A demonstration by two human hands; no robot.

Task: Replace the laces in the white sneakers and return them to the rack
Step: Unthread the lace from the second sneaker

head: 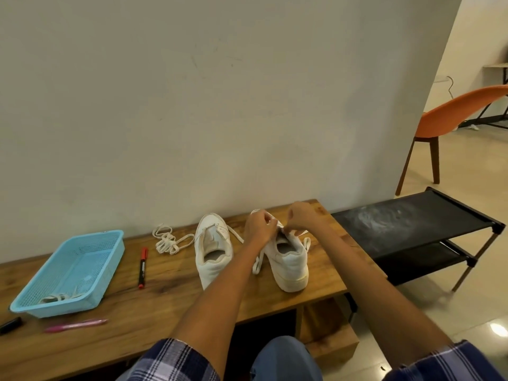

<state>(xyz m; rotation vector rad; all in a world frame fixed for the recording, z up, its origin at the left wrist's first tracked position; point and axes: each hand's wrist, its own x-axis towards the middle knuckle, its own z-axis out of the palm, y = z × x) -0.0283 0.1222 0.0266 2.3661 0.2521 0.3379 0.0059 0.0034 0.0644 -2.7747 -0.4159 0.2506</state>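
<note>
Two white sneakers stand heel-toward-me on the wooden table (165, 295). The left sneaker (213, 254) has no hand on it. Over the tongue of the right sneaker (290, 259) my left hand (259, 226) and my right hand (301, 217) both pinch a white lace (306, 243) at the eyelets. Loose ends of that lace hang down both sides of the shoe. A bundled spare white lace (167, 240) lies on the table to the left of the sneakers.
A light blue basket (110, 259) at the table's left holds an old lace. A red marker (143, 266), a pink pen (77, 325) and a black object (11, 324) lie on the table. A black shoe rack (417, 226) stands to the right, an orange chair (450, 116) beyond.
</note>
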